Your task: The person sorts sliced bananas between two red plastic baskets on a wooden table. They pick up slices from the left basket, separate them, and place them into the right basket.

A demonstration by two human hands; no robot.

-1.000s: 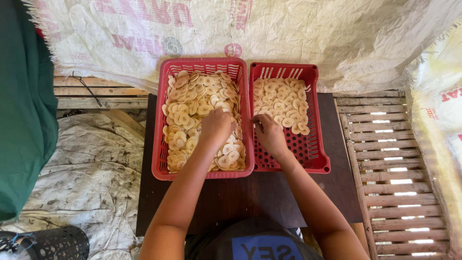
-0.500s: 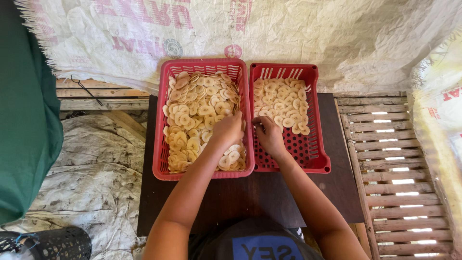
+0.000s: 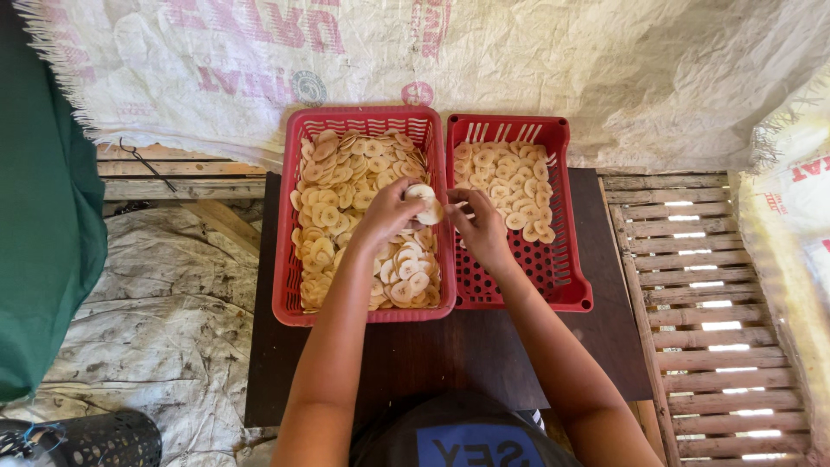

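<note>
Two red plastic baskets stand side by side on a dark wooden table [image 3: 432, 355]. The left basket [image 3: 290, 259] is full of pale round banana slices [image 3: 341, 186]. The right basket [image 3: 571, 290] holds slices [image 3: 510, 186] only in its far half. My left hand [image 3: 386, 212] is raised over the left basket's right side and holds a small stack of slices [image 3: 424, 201]. My right hand [image 3: 480, 227] is beside it over the wall between the baskets, fingers pinched at the same stack.
White woven sacking [image 3: 484, 60] hangs behind the baskets. A wooden slat floor [image 3: 718, 303] lies to the right. Dirty sacking [image 3: 156, 320] covers the ground on the left. A green cloth [image 3: 43, 216] hangs at the left edge, a black mesh container [image 3: 95, 441] sits bottom left.
My left hand has lifted out of the left basket with a stack of slices and shifted right. My right hand has moved left to meet it.
</note>
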